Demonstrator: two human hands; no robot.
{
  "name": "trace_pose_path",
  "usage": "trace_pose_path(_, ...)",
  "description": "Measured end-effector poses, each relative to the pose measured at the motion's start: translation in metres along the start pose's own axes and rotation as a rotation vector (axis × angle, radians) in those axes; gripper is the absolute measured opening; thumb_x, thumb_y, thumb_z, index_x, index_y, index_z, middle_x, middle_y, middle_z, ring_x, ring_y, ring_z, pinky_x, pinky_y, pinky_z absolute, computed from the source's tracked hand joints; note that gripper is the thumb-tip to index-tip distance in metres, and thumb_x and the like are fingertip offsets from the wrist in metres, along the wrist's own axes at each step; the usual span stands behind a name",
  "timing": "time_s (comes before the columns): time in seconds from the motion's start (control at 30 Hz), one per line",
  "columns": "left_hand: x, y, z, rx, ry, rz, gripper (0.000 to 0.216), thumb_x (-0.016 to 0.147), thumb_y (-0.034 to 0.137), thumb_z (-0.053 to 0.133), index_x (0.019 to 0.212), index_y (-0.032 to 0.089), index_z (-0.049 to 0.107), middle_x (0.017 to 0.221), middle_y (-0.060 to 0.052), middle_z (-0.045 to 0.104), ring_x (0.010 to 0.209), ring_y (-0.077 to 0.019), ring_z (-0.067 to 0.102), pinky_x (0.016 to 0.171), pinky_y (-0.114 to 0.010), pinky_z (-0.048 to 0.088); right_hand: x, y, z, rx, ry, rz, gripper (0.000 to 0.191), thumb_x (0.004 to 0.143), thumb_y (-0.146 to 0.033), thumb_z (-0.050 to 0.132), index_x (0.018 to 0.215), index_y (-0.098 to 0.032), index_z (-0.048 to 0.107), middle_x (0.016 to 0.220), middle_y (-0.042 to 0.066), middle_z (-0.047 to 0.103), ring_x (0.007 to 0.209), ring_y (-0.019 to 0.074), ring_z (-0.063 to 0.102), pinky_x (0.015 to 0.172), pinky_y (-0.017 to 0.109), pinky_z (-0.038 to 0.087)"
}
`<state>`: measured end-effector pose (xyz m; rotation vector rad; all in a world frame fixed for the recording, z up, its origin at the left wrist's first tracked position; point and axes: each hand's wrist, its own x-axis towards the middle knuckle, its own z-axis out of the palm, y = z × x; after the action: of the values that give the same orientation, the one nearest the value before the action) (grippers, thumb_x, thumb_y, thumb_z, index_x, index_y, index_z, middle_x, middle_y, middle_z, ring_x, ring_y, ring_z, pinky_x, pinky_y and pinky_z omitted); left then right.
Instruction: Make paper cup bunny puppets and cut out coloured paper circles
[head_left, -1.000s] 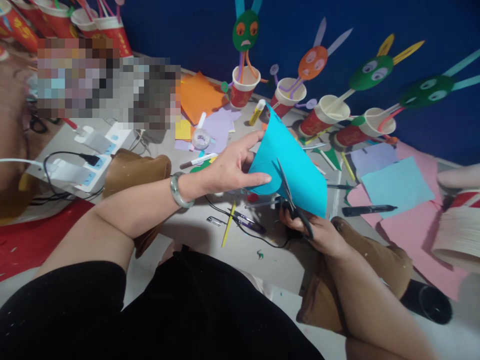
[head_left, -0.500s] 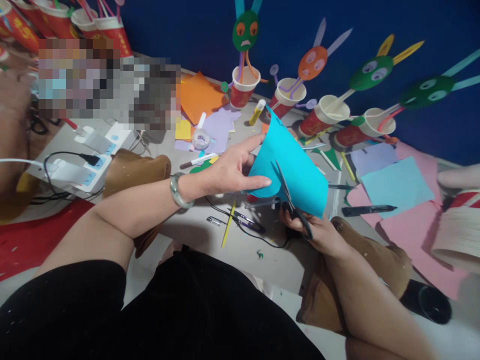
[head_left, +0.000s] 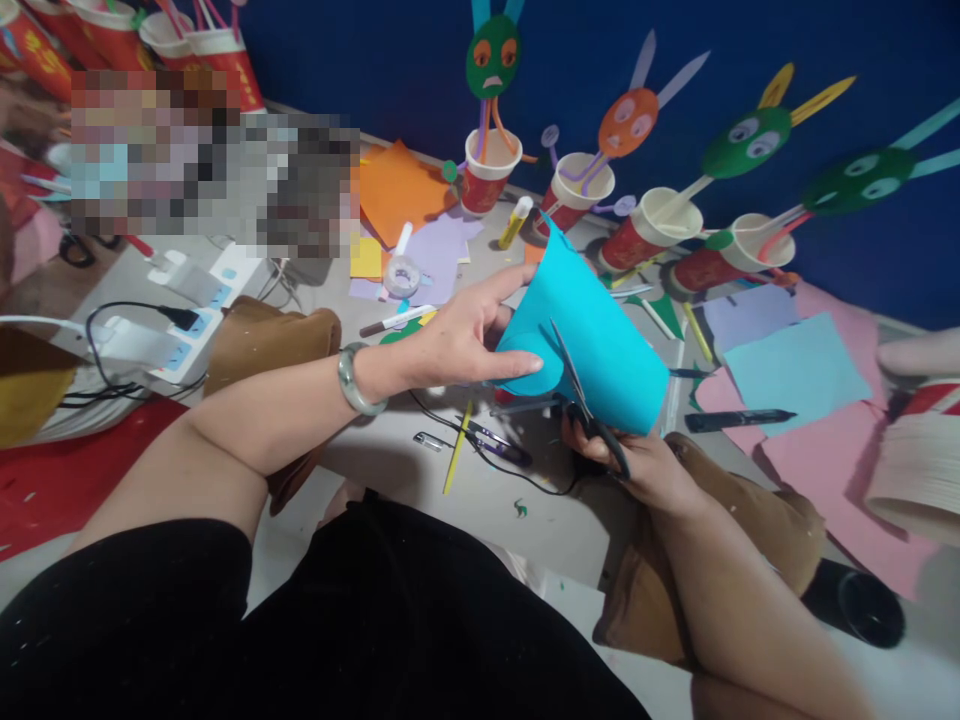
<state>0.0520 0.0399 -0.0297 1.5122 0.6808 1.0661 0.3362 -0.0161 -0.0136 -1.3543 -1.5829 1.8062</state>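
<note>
My left hand (head_left: 472, 335) pinches the left edge of a bright blue sheet of paper (head_left: 611, 345), thumb on top and fingers partly hidden behind it. A rounded flap lies under the thumb, with a cut line running beside it. My right hand (head_left: 637, 465) is closed around the black handles of a pair of scissors (head_left: 576, 375). Their blades lie at the cut in the paper, pointing up and away from me. Below the paper, a yellow strip (head_left: 457, 450) and a small pair of thread snips (head_left: 499, 443) rest on the table.
Paper-cup figures (head_left: 491, 170) stand along the blue wall. A glue stick (head_left: 514, 224), a tape roll (head_left: 402, 276) and orange paper (head_left: 405, 190) lie beyond my hands. Left is a power strip (head_left: 199, 315) with cables; right, a black pen (head_left: 739, 420) on pink paper (head_left: 832, 480).
The blue paper's right end has shifted slightly right, and the cut flap shows a little more. Both hands stay nearly in place. At far left, another person's arm has moved out of the way.
</note>
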Motion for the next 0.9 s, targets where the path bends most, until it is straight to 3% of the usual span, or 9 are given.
trace_pose_path(0.17, 0.002, 0.009, -0.002, -0.046, -0.081, -0.032, 0.099, 0.084, 0.061, 0.094, 0.167, 0.027, 0.054, 0.096, -0.004, 0.083, 0.080, -0.0228, 0.080, 0.072, -0.035, 0.067, -0.001, 0.008, -0.003, -0.001, 0.029, 0.000, 0.066, 0.064, -0.082, 0.097, 0.070, -0.022, 0.071, 0.070, 0.003, 0.063, 0.070, 0.0202, 0.054, 0.067, 0.035, 0.045)
trace_pose_path(0.6, 0.003, 0.011, -0.005, -0.032, -0.062, -0.035, 0.097, 0.082, 0.053, 0.096, 0.165, 0.024, 0.055, 0.079, 0.002, 0.076, 0.074, -0.0203, 0.075, 0.070, -0.033, 0.064, -0.002, 0.011, -0.001, -0.004, 0.040, -0.011, 0.064, 0.068, -0.084, 0.095, 0.071, -0.025, 0.071, 0.070, 0.004, 0.060, 0.068, 0.0204, 0.050, 0.063, 0.037, 0.044)
trace_pose_path(0.73, 0.003, 0.013, -0.007, -0.030, -0.080, -0.038, 0.097, 0.082, 0.050, 0.095, 0.166, 0.023, 0.055, 0.083, -0.001, 0.078, 0.074, -0.0207, 0.076, 0.072, -0.034, 0.064, -0.001, 0.010, -0.001, -0.003, 0.045, -0.018, 0.061, 0.070, -0.081, 0.095, 0.071, -0.026, 0.069, 0.070, 0.002, 0.058, 0.067, 0.0199, 0.049, 0.063, 0.037, 0.043)
trace_pose_path(0.9, 0.004, 0.010, -0.007, -0.063, -0.069, -0.051, 0.099, 0.080, 0.046, 0.096, 0.167, 0.026, 0.055, 0.100, -0.004, 0.081, 0.090, -0.0241, 0.079, 0.081, -0.038, 0.066, 0.001, 0.004, -0.001, -0.029, -0.012, -0.097, 0.060, 0.075, -0.074, 0.095, 0.066, -0.024, 0.062, 0.068, 0.001, 0.056, 0.065, 0.0174, 0.049, 0.062, 0.034, 0.041)
